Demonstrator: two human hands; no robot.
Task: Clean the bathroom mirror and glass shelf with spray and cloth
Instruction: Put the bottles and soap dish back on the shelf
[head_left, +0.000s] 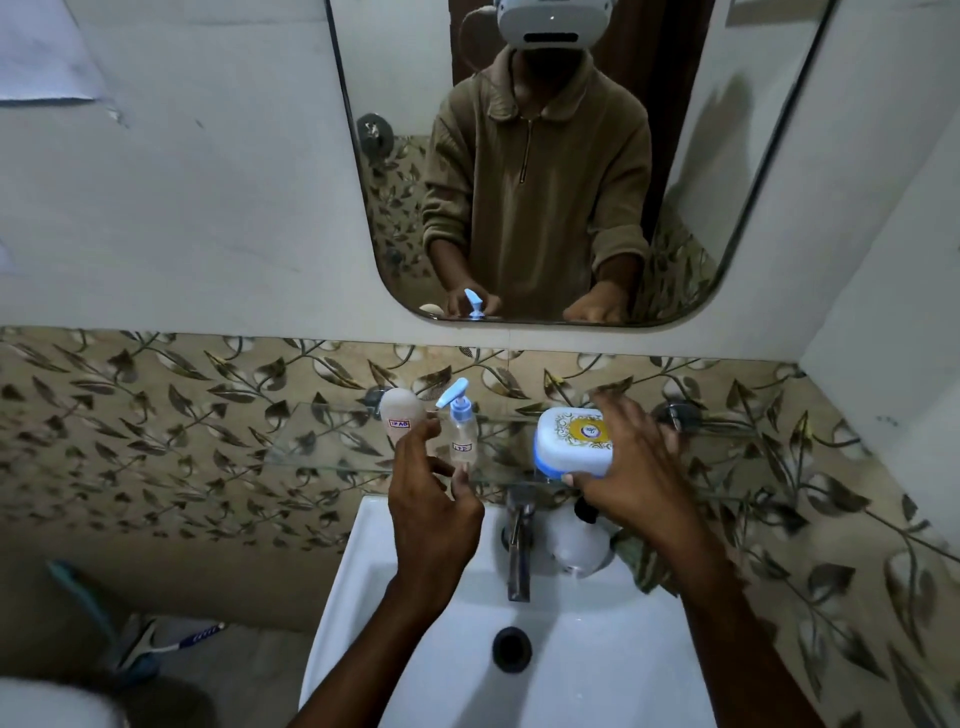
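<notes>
**Both hands at the glass shelf**

Your right hand grips the white-and-blue box, fingers spread over its far side and thumb under its near edge; the box sits at the glass shelf. Your left hand hangs loosely curled, holding nothing, fingertips just beside the small pump bottle standing on the shelf, with a beige roll-on to its left. Below your right wrist, the white spray bottle and green cloth rest on the sink rim beside the tap. The mirror hangs above.
</notes>
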